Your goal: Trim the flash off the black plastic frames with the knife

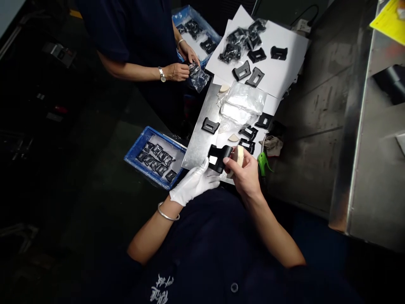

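Observation:
My left hand [196,184], in a white glove, grips the left side of a black plastic part [218,158] with a rectangular opening. At its right side is my bare right hand [246,172], which pinches a cream-coloured round pad [238,156] and has its thumb against the part. Just beyond them on the table lie several similar black parts, one of them a black frame [247,145] close to the right hand. A small beige wedge-shaped pad [233,138] rests on the white paper.
Left of the table, a blue tray [129,157] holds bagged black parts. Clear plastic bags [243,105] lie mid-table. A co-worker's hands [180,71] hold a bagged part near another blue bin [202,21]. A green air gun [262,164] hangs at the right edge beside a metal bench [357,169].

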A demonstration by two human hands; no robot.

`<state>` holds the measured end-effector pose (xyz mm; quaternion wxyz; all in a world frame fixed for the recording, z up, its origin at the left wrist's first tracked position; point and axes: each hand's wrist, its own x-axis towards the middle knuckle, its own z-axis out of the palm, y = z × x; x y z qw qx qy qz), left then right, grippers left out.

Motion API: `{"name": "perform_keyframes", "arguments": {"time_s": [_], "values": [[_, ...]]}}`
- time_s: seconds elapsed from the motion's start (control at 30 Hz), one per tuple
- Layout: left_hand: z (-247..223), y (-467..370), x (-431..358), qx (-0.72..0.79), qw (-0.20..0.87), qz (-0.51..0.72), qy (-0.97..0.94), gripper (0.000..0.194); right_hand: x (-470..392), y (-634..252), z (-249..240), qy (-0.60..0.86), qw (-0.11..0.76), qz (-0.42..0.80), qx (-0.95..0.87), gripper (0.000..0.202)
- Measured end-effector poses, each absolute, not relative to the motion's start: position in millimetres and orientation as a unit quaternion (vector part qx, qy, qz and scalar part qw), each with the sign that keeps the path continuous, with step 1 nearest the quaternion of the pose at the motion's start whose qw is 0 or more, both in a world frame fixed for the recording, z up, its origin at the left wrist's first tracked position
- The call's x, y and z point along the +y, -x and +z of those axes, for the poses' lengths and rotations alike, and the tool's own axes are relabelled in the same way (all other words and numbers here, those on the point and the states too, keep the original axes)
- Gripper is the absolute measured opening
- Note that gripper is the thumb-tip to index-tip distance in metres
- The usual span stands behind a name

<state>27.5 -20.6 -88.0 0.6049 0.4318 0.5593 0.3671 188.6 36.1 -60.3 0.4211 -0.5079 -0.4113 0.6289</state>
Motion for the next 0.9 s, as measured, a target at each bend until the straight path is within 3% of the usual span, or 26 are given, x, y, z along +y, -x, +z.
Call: {"name": "perform_keyframes", "arguments": {"time_s": [0.07, 0.13, 0.17, 0.2, 0.3, 0.37, 0.43, 0.53, 0.67, 0.77, 0.9], "values": [[-87.8, -19.3, -33.3, 0.599, 0.585, 0.359, -0.413, 0.049, 33.7, -188.6, -55.9, 0.502, 0.411, 0.646, -0.402, 0.042], [-81.3, -17.1, -38.9, 0.617, 0.534, 0.377, -0.439, 0.098, 29.3, -186.2, -49.5, 0.487, 0.378, 0.688, -0.383, 0.044], [-76.4, -18.9, -38.6, 0.608, 0.503, 0.385, -0.479, 0.115, 27.0, -184.5, -45.7, 0.475, 0.358, 0.711, -0.375, 0.044], [-71.3, -22.3, -36.5, 0.586, 0.479, 0.389, -0.524, 0.118, 25.2, -182.8, -41.8, 0.462, 0.341, 0.728, -0.375, 0.044], [-59.1, -36.0, -25.3, 0.521, 0.434, 0.404, -0.614, 0.079, 25.1, -183.1, -30.4, 0.44, 0.313, 0.721, -0.434, 0.041], [-56.3, -41.8, -19.6, 0.525, 0.407, 0.416, -0.62, 0.064, 28.9, -189.6, -24.4, 0.446, 0.295, 0.673, -0.512, 0.039], [-56.1, -42.8, -17.4, 0.552, 0.368, 0.425, -0.616, 0.066, 32.2, -199.2, -20.0, 0.464, 0.271, 0.593, -0.6, 0.039], [-56.4, -38.4, -16.8, 0.586, 0.336, 0.422, -0.605, 0.088, 28.7, -211.7, -14.4, 0.485, 0.263, 0.451, -0.702, 0.038], [-58.0, -32.4, -15.3, 0.584, 0.312, 0.431, -0.613, 0.108, 12.1, -215.4, -6.4, 0.42, 0.31, 0.3, -0.799, 0.033], [-64.5, -32.5, -15.1, 0.593, 0.263, 0.448, -0.615, 0.1, 2.2, -212.1, -2.0, 0.365, 0.332, 0.195, -0.848, 0.03], [-76.9, -39.1, -17.0, 0.584, 0.218, 0.484, -0.614, 0.078, -1.7, -205.6, 0.4, 0.352, 0.344, 0.145, -0.858, 0.027]]}}
